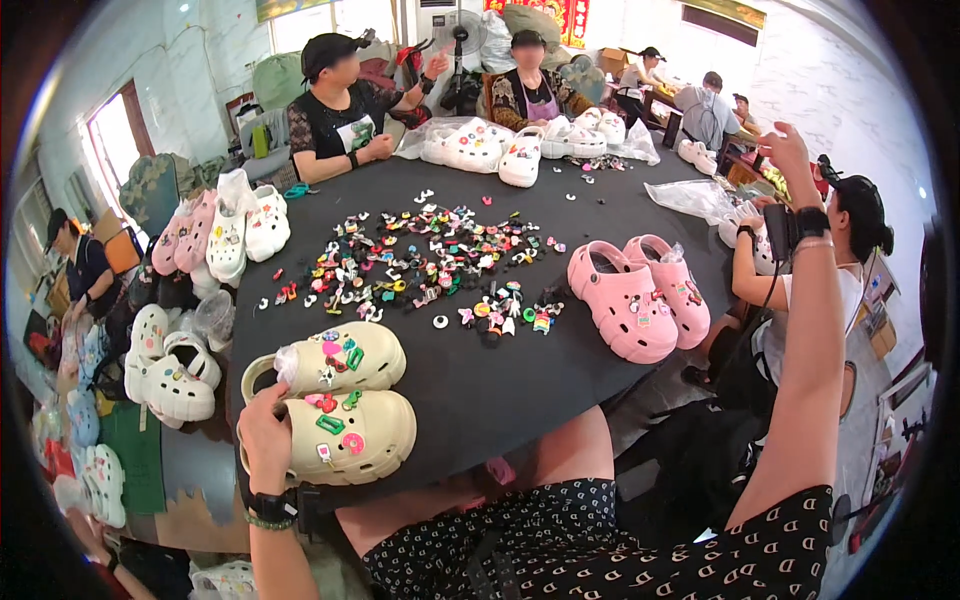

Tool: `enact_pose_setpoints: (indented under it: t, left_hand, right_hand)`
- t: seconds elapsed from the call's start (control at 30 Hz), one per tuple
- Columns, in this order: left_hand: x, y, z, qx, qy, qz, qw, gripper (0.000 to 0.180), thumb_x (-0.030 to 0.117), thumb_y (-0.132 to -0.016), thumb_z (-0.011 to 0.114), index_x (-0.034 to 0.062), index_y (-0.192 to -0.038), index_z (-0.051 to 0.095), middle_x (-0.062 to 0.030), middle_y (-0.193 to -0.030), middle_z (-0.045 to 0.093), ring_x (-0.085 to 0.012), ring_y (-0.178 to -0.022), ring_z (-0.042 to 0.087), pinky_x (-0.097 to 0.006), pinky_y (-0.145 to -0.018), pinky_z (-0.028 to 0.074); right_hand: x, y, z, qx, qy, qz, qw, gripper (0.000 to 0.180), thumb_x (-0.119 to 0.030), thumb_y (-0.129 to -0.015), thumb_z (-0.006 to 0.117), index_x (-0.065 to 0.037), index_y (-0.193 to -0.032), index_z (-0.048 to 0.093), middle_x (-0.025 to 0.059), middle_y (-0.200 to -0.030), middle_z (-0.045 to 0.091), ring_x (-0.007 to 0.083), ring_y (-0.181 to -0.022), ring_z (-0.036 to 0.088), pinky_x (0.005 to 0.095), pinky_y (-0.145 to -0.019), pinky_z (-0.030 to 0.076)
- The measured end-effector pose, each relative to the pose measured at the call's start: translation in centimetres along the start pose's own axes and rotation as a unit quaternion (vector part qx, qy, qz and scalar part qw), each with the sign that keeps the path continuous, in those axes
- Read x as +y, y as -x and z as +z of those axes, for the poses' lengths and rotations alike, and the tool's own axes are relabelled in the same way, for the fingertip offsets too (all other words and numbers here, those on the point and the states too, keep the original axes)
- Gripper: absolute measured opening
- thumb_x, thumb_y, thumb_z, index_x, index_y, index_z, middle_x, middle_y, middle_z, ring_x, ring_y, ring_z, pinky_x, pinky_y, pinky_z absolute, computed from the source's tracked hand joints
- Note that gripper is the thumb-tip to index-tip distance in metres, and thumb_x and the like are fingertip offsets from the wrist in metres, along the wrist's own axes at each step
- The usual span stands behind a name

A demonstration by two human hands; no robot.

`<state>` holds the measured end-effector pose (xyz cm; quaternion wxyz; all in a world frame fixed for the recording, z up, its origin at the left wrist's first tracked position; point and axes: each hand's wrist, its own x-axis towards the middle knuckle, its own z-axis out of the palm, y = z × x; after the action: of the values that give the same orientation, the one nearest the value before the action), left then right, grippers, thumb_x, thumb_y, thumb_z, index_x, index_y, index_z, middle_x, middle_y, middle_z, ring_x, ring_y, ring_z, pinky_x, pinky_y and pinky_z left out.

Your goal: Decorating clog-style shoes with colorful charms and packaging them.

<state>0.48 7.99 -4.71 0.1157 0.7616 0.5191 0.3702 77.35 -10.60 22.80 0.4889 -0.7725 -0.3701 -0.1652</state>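
My left hand (264,432) is closed on the heel end of the nearer cream clog (375,445), thumb on its rim. Beside it on the black table lies the second cream clog (380,355), a wad of clear plastic in its opening. Both carry colourful shoe charms on their uppers. My right hand (788,160) is raised high at the right, fingers apart and holding nothing I can see. A pair of pink clogs (625,315), also with charms, stands at the table's right side. Many loose charms (430,255) are scattered over the middle.
White clogs (480,145) and plastic bags (690,200) lie along the far side, where two people sit. Another person works close at my right. More clogs (180,385) stand past the left edge, near a green board (132,450).
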Motion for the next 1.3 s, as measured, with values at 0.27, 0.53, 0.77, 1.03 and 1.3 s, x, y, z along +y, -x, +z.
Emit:
enact_pose_setpoints:
  t: [0.27,0.53,0.77,1.03,1.3]
  left_hand:
    - [-0.8,0.4,-0.3,0.015,-0.015,0.024,0.999,0.036,0.002,-0.073,0.072,0.0021,-0.109,0.068,-0.0183,-0.102,0.070,-0.0347,-0.095,0.068,-0.040,-0.083,0.053]
    - [-0.5,0.0,0.2,0.008,-0.001,0.008,1.000,0.037,0.002,-0.073,0.072,0.0014,-0.110,0.068,-0.0181,-0.103,0.070,-0.0346,-0.093,0.068,-0.039,-0.083,0.053]
    - [0.7,0.1,-0.3,-0.007,0.013,-0.032,0.999,0.036,-0.001,-0.075,0.070,-0.0011,-0.110,0.067,-0.0189,-0.102,0.070,-0.0325,-0.094,0.069,-0.036,-0.083,0.052]
    - [-0.6,0.2,0.1,-0.007,0.012,-0.037,0.999,0.037,-0.003,-0.073,0.070,-0.0013,-0.110,0.067,-0.0186,-0.101,0.070,-0.0318,-0.093,0.069,-0.035,-0.084,0.052]
    - [0.6,0.0,-0.2,-0.012,0.023,-0.039,0.999,0.039,-0.005,-0.072,0.071,-0.0009,-0.110,0.067,-0.0173,-0.101,0.071,-0.0304,-0.091,0.069,-0.034,-0.081,0.053]
  right_hand:
    - [-9.0,23.6,14.7,-0.324,0.031,-0.216,0.921,0.021,-0.009,-0.086,0.062,-0.002,-0.105,0.069,0.0160,-0.091,0.069,0.0308,-0.082,0.067,0.0370,-0.075,0.053]
    - [-6.7,32.7,25.9,-0.433,-0.016,-0.273,0.859,0.015,-0.014,-0.084,0.066,-0.003,-0.094,0.065,0.0159,-0.091,0.063,0.0352,-0.089,0.063,0.0444,-0.079,0.051]
    - [-6.8,32.6,30.4,-0.417,-0.036,-0.253,0.872,0.020,-0.011,-0.081,0.072,-0.002,-0.097,0.064,0.0137,-0.089,0.061,0.0332,-0.087,0.062,0.0424,-0.080,0.050]
    - [-6.6,33.3,33.0,-0.423,-0.018,-0.260,0.868,0.023,-0.014,-0.081,0.073,-0.004,-0.100,0.064,0.0187,-0.097,0.060,0.0382,-0.092,0.062,0.0462,-0.081,0.050]
    - [-7.2,31.8,31.2,-0.422,0.103,-0.257,0.863,0.026,-0.016,-0.073,0.078,-0.001,-0.088,0.064,0.0220,-0.094,0.064,0.0381,-0.091,0.065,0.0454,-0.078,0.053]
